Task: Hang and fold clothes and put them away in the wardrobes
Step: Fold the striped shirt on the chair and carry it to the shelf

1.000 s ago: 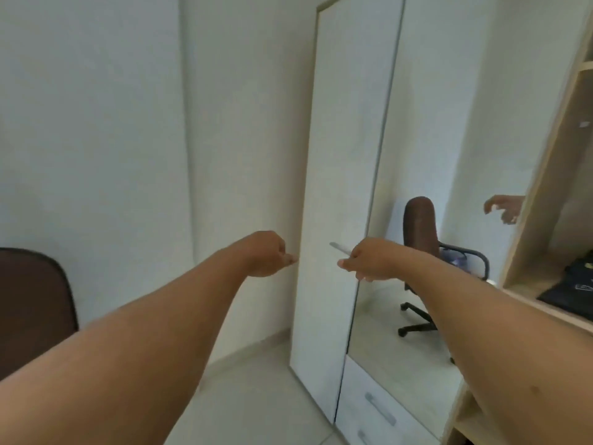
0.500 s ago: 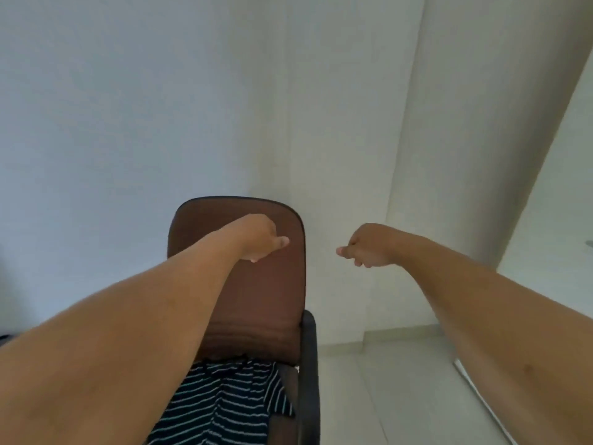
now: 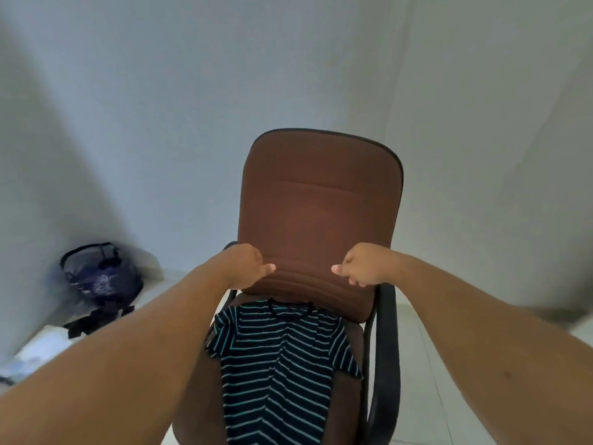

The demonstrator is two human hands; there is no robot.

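Both loosely curled, seemingly empty, the left hand [image 3: 245, 266] and right hand [image 3: 365, 264] hover above the striped shirt [image 3: 276, 364].

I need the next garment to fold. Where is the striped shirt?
The striped shirt lies on the seat of the brown chair, low in the head view, below both hands.

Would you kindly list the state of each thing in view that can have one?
striped shirt: unfolded, spread on the chair seat, untouched
brown chair: upright, seat holds the shirt
left hand: fingers curled, holding nothing
right hand: fingers curled, holding nothing
dark mesh basket: on the floor, blurred
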